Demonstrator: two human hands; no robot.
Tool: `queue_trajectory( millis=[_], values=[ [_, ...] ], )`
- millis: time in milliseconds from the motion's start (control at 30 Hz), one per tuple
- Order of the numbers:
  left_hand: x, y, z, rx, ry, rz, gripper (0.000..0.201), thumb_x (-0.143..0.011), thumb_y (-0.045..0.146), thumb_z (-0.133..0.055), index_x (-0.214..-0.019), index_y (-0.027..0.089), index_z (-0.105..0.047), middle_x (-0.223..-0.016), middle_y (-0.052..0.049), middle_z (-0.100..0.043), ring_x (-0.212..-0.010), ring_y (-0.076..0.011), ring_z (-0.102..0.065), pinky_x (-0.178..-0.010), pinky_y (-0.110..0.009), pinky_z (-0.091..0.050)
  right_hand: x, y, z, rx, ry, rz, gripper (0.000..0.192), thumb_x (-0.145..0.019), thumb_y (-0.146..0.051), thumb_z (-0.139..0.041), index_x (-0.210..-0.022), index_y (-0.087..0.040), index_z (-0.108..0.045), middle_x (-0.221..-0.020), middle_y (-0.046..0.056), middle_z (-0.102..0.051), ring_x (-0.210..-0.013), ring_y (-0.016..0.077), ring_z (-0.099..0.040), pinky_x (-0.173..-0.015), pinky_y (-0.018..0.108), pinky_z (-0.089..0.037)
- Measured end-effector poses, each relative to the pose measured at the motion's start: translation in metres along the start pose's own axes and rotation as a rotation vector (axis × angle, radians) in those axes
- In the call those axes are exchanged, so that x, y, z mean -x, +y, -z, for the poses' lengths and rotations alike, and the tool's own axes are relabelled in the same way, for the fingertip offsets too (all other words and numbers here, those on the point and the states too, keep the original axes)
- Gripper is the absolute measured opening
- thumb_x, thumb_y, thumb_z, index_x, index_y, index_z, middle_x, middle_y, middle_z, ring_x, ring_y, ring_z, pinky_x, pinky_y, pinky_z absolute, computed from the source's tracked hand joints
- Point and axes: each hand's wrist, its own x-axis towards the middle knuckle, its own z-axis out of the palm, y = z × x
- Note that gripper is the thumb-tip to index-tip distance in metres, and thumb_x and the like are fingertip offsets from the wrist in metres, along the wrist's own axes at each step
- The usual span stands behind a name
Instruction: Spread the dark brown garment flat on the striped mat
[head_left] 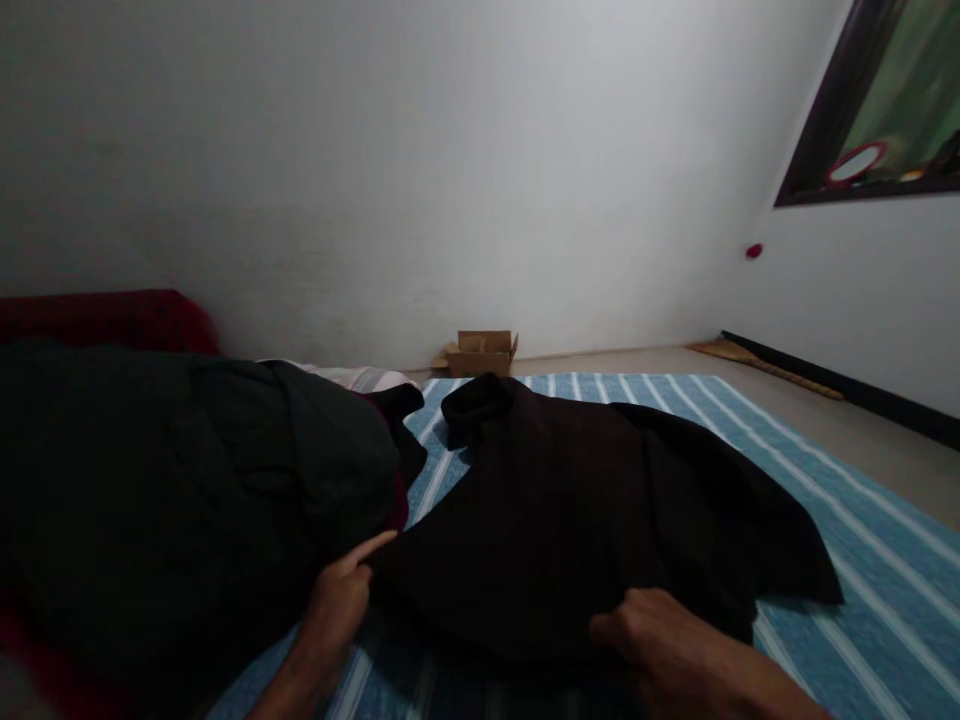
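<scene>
A dark garment (570, 500) lies spread on a blue mat with white stripes (862, 520). My left hand (341, 595) pinches the garment's near left edge, with the forefinger stretched along the cloth. My right hand (660, 640) grips the garment's near edge further right, fingers curled into the fabric. One end of the garment is bunched up at the far side (480, 400).
A heap of dark clothes (187, 480) lies at the left, with red cloth (112, 315) behind it. A small open cardboard box (484, 352) stands by the white wall. A wooden stick (765, 365) lies on the floor at the right, under a dark-framed picture (885, 100).
</scene>
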Motion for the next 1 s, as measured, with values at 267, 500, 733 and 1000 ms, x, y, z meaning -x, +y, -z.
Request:
queue_trajectory(
  millis=[267, 500, 733, 1000],
  values=[
    [0.065, -0.014, 0.029, -0.120, -0.020, -0.120, 0.050, -0.059, 0.028, -0.043, -0.101, 0.024, -0.068, -0.110, -0.001, -0.066, -0.109, -0.0255, -0.056, -0.094, -0.032, -0.043, 0.040, -0.019, -0.012, 0.073, 0.083, -0.142, 0.036, -0.066, -0.004, -0.037, -0.087, -0.018, -0.063, -0.074, 0.006, -0.066, -0.070, 0.0177, -0.062, -0.054, 0.026, -0.024],
    [0.096, -0.025, 0.044, -0.186, -0.372, 0.034, 0.029, -0.058, 0.034, -0.043, -0.077, 0.021, -0.061, -0.067, 0.000, -0.063, -0.058, -0.0208, -0.061, -0.059, -0.031, -0.050, 0.054, -0.016, -0.035, 0.052, 0.025, -0.165, 0.040, -0.062, -0.004, -0.039, -0.090, -0.019, -0.065, -0.075, 0.006, -0.068, -0.071, 0.0179, -0.063, -0.053, 0.026, -0.023],
    [0.103, -0.006, 0.042, -0.197, -0.495, 0.041, 0.015, -0.052, 0.028, -0.046, -0.065, 0.021, -0.051, -0.058, 0.003, -0.053, -0.056, -0.0168, -0.055, -0.054, -0.026, -0.044, 0.069, -0.015, -0.045, 0.036, 0.097, -0.200, 0.042, -0.066, -0.005, -0.042, -0.099, -0.021, -0.062, -0.080, 0.005, -0.066, -0.077, 0.0188, -0.061, -0.058, 0.025, -0.027],
    [0.099, -0.016, 0.048, -0.236, -0.569, 0.068, 0.012, -0.053, 0.030, -0.050, -0.060, 0.021, -0.049, -0.053, 0.001, -0.057, -0.056, -0.0174, -0.054, -0.056, -0.026, -0.042, 0.096, 0.003, -0.034, -0.237, 0.111, -0.138, 0.020, -0.067, -0.024, -0.061, -0.087, -0.021, -0.062, -0.077, -0.003, -0.060, -0.067, 0.0121, -0.053, -0.058, 0.022, -0.031]
  ],
)
